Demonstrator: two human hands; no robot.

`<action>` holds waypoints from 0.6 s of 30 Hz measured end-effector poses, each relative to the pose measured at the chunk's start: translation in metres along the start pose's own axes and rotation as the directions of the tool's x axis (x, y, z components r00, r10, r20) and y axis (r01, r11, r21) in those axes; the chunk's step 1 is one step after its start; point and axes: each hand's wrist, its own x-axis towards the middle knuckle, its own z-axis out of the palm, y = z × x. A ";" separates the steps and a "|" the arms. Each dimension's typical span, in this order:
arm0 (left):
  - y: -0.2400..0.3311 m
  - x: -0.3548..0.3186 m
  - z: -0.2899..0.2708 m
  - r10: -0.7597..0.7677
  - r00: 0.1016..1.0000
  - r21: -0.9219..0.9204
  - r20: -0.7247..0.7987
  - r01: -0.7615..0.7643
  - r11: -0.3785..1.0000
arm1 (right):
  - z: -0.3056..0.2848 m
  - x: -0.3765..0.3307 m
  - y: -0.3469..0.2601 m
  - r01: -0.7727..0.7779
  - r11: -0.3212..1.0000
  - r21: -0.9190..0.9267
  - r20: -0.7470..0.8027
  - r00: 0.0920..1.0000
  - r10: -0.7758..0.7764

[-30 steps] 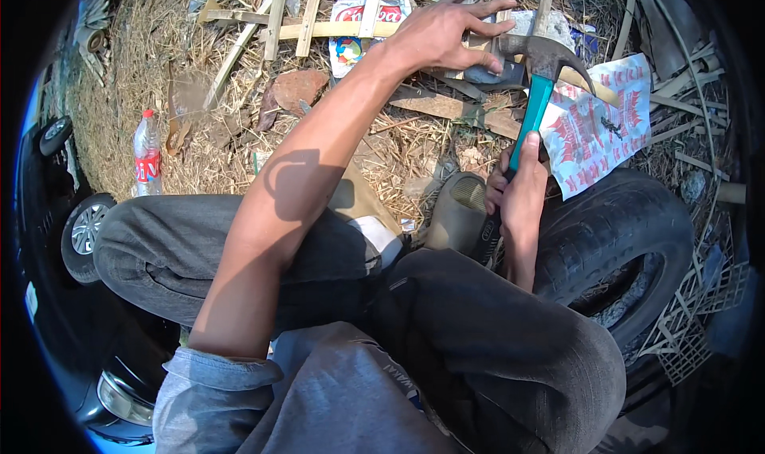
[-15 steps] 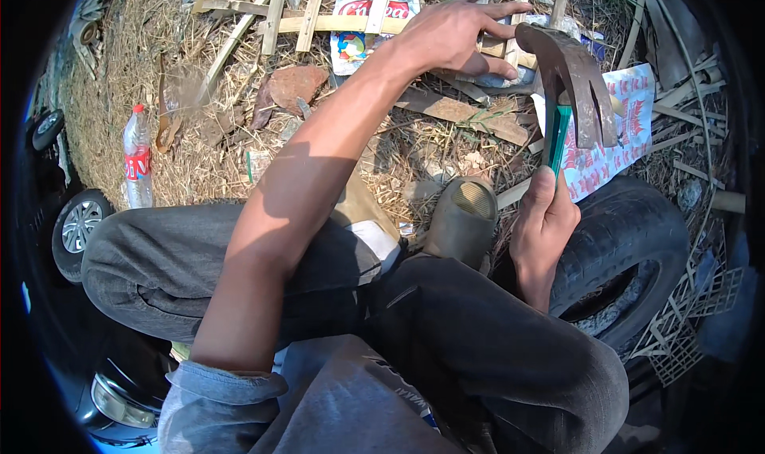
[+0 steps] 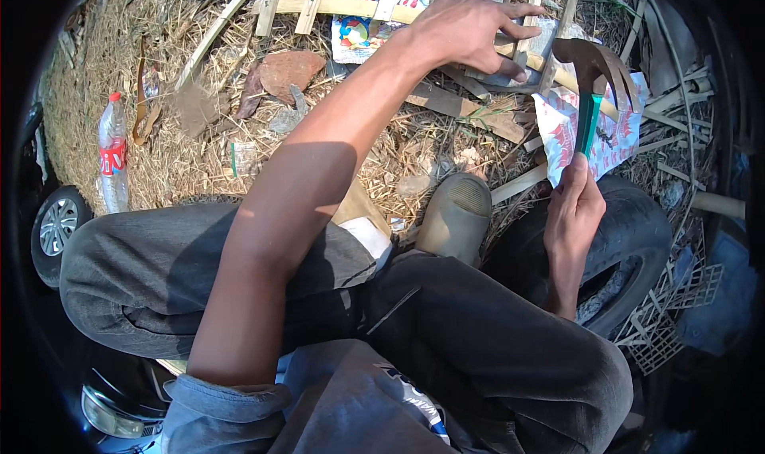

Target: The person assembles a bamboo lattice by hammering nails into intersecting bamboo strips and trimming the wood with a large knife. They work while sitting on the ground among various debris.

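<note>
My right hand [image 3: 575, 207] grips the green handle of a claw hammer [image 3: 594, 79], held upright with its rusty head raised above the ground. My left hand [image 3: 470, 27] reaches forward with its fingers spread, hovering over a frame of wooden slats [image 3: 335, 6] and thin strips lying on dry straw. It holds nothing. A loose flat wooden piece [image 3: 470, 113] lies just below the left hand.
I sit with grey trousers and a grey shoe [image 3: 456, 215] beside a black tyre [image 3: 637, 247]. A plastic bottle [image 3: 112, 155] lies at the left. Printed wrappers [image 3: 586, 135] and a brick fragment [image 3: 285, 71] litter the straw. A wooden lattice [image 3: 669, 318] lies at the right.
My right hand has lifted the hammer from resting down on the work up to an upright, raised position. My left hand stays spread over the slats.
</note>
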 end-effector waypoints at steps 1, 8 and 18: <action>0.011 0.000 -0.007 -0.040 0.998 -0.056 0.054 0.043 0.997 | -0.007 -0.008 -0.003 -0.120 0.967 0.224 -0.001 0.992 0.123; 0.006 -0.002 -0.024 -0.053 0.985 -0.236 0.167 0.092 0.967 | 0.013 -0.001 0.010 0.055 0.992 -0.116 0.027 0.998 -0.052; 0.013 0.007 -0.017 -0.119 0.965 -0.121 0.233 0.150 0.981 | 0.009 0.003 0.014 -0.060 0.997 0.042 0.007 0.998 0.060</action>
